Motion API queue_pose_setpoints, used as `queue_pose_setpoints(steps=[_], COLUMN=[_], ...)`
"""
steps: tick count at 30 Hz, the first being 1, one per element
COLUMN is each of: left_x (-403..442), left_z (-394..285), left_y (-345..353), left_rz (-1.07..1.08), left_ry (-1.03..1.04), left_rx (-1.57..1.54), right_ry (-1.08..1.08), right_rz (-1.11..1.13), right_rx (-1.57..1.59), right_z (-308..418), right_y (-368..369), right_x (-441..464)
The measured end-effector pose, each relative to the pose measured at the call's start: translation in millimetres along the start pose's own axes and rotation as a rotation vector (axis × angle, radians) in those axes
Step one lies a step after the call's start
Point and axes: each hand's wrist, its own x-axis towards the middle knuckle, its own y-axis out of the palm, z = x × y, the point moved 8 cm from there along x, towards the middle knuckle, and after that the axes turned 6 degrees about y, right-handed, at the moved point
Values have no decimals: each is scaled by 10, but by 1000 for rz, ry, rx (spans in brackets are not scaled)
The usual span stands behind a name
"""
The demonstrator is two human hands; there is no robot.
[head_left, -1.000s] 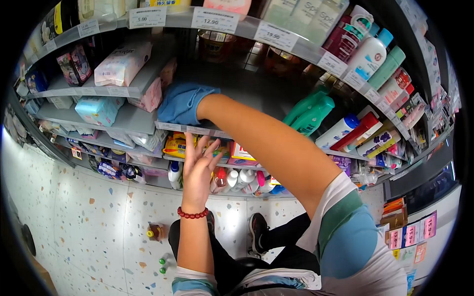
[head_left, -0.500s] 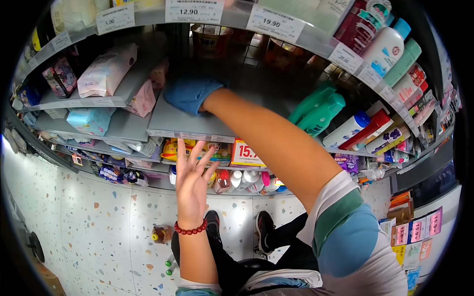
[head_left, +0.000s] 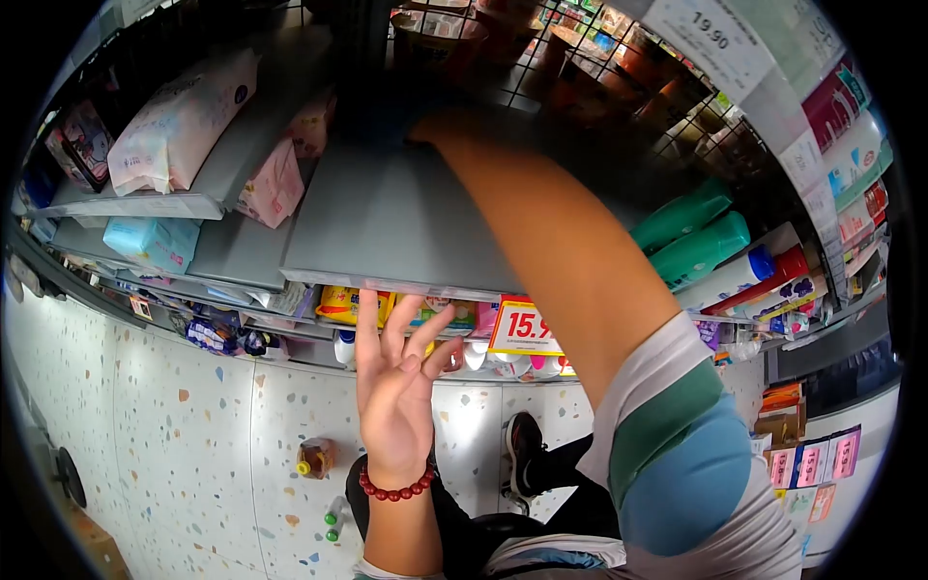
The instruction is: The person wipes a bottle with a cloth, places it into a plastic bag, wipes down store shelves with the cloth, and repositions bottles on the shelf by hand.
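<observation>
My left hand (head_left: 394, 411), with a red bead bracelet on its wrist, is raised palm up below the front edge of a grey shelf (head_left: 396, 227). Its fingers are spread, the tips close to the price strip, and it holds nothing. From the right, my right arm reaches over the shelf to its dark back part. The blue cloth (head_left: 382, 124) around my right hand shows only faintly in shadow there, low on the shelf surface. The fingers are hidden.
Pink packs (head_left: 275, 184) lie left of the shelf, green bottles (head_left: 701, 249) right. Behind is a wire mesh (head_left: 522, 72) with cups beyond. Yellow packs (head_left: 353, 304) and a 15.9 price sign (head_left: 522, 327) are below. A brown bottle (head_left: 315, 457) stands on the floor.
The view has moved closer to the shelf. My right hand and the blue cloth have gone from the front edge to the dark back. My left hand stays open under the edge.
</observation>
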Motion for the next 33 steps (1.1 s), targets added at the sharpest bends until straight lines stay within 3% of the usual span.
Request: queue_pose_setpoints(steps=[10, 12, 15, 21, 23, 24, 26, 29, 33], left_x=[60, 74, 79, 47, 59, 56, 44, 42, 36], left_z=[-36, -36, -33, -30, -10, 4, 22, 61, 100], left_y=[-101, -102, -115, -103, -102, -94, -93, -67, -13], left_rz=[20, 35, 64, 97, 137, 147, 128, 129, 131], left_ry=[15, 16, 23, 1, 6, 2, 8, 2, -4], left_rx=[5, -29, -12, -89, -106, -111, -138, -187, -264], right_ry=[-61, -38, -37, -125, -124, -116, -42, 61, 120], right_rz=[44, 15, -74, -283, -55, -58, 51, 128, 140], right_rx=[-159, -216, -4, -61, -121, -130, 157, 391, 448], right_z=[70, 92, 224, 348, 472, 490, 508, 498, 502], right_y=[17, -42, -207, -133, -122, -149, -140, -152, -242], right_x=[-65, -162, -392, -578, -816, -905, -1033, -1225, -1442])
